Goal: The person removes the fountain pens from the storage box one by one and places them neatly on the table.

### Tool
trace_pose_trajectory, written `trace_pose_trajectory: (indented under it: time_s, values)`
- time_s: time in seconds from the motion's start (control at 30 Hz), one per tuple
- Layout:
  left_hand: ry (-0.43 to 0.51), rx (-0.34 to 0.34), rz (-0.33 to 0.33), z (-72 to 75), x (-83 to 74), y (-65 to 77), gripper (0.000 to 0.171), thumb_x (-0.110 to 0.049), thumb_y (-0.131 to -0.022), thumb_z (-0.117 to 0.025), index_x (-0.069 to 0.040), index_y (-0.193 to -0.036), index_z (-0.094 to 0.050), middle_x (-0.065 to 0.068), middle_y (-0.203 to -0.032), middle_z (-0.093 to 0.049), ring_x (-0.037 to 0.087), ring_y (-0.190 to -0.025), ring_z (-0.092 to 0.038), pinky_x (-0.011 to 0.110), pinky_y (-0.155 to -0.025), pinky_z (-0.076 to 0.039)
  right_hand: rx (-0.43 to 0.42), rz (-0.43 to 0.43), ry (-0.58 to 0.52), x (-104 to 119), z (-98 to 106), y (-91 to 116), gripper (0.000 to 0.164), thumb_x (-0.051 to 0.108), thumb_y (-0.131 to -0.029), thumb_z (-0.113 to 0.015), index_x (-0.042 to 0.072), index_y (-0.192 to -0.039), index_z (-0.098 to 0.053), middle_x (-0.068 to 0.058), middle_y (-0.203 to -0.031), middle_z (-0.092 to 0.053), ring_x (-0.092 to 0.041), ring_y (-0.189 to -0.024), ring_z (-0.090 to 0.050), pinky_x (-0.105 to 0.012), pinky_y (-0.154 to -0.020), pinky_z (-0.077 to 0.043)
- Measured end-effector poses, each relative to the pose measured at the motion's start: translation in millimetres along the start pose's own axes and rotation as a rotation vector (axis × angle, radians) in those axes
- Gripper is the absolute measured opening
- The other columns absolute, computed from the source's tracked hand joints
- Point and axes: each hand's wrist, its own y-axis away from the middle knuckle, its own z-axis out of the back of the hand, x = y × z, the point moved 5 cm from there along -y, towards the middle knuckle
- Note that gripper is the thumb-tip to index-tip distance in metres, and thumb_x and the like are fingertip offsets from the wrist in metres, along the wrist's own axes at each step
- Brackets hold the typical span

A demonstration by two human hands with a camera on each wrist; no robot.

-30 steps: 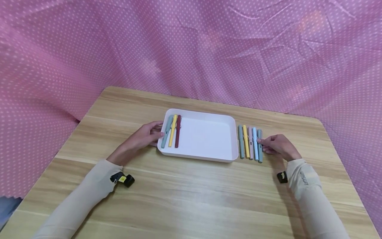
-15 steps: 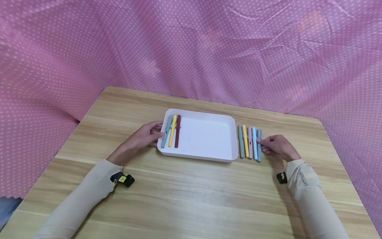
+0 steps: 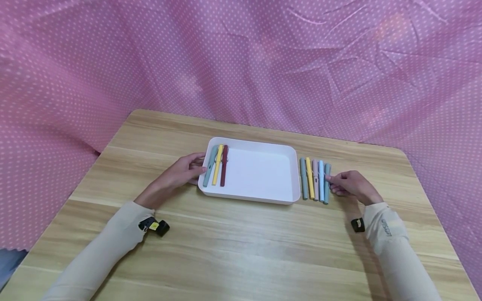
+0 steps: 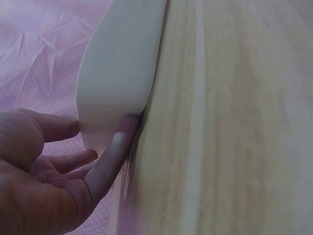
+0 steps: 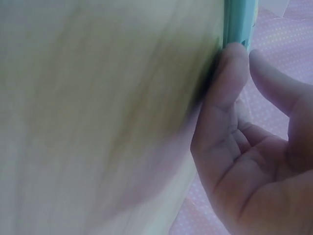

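Observation:
A white tray lies on the table with a grey-green pen, a yellow pen and a dark red pen side by side at its left end. My left hand holds that end, thumb at the rim and a finger low on the outer wall. Right of the tray several capped pens lie in a row. The outermost, a grey-green pen, is between the thumb and index finger of my right hand; only its near end shows in the right wrist view.
The row also has another grey-green pen, a yellow pen, a pinkish pen and a light blue pen. A wood-grain table carries everything. Pink dotted cloth hangs behind it.
The outermost grey-green pen has shifted slightly left, and its upper end now leans away from the light blue pen. My right hand stays at it. The left hand and tray look still.

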Motion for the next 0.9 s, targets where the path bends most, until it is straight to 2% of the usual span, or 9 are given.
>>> trace_pose_trajectory:
  time_s: [0.3, 0.63, 0.9]
  values:
    - [0.017, -0.003, 0.001, -0.6, -2.0, 1.4, 0.063, -0.011, -0.109, -0.054, 0.000, -0.163, -0.023, 0.028, -0.151, -0.044, 0.042, -0.133, -0.052, 0.038, -0.097, -0.061, 0.002, 0.017, 0.029, -3, 6, 5, 0.044, 0.030, -0.110, -0.055, -0.013, -0.117, -0.063, -0.006, -0.096, -0.072, -0.010, -0.084, -0.068, -0.027, -0.079, -0.064]
    - [-0.003, -0.001, -0.003, -0.1, -0.2, 1.3, 0.064, -0.011, -0.109, -0.053, 0.000, -0.164, -0.022, 0.029, -0.153, -0.042, 0.043, -0.134, -0.052, 0.036, -0.095, -0.062, -0.025, 0.018, 0.055, 9, 9, 15, 0.043, 0.028, -0.111, -0.052, -0.014, -0.121, -0.061, -0.008, -0.100, -0.071, -0.011, -0.086, -0.067, -0.026, -0.079, -0.064]
    - [0.020, 0.001, -0.010, -0.4, 0.3, 1.6, 0.063, -0.011, -0.109, -0.053, -0.001, -0.163, -0.023, 0.028, -0.151, -0.043, 0.043, -0.133, -0.052, 0.037, -0.095, -0.061, -0.051, 0.071, 0.043, 20, 6, 20, 0.046, 0.027, -0.111, -0.052, -0.015, -0.131, -0.054, -0.020, -0.114, -0.070, -0.017, -0.097, -0.069, -0.029, -0.086, -0.063]
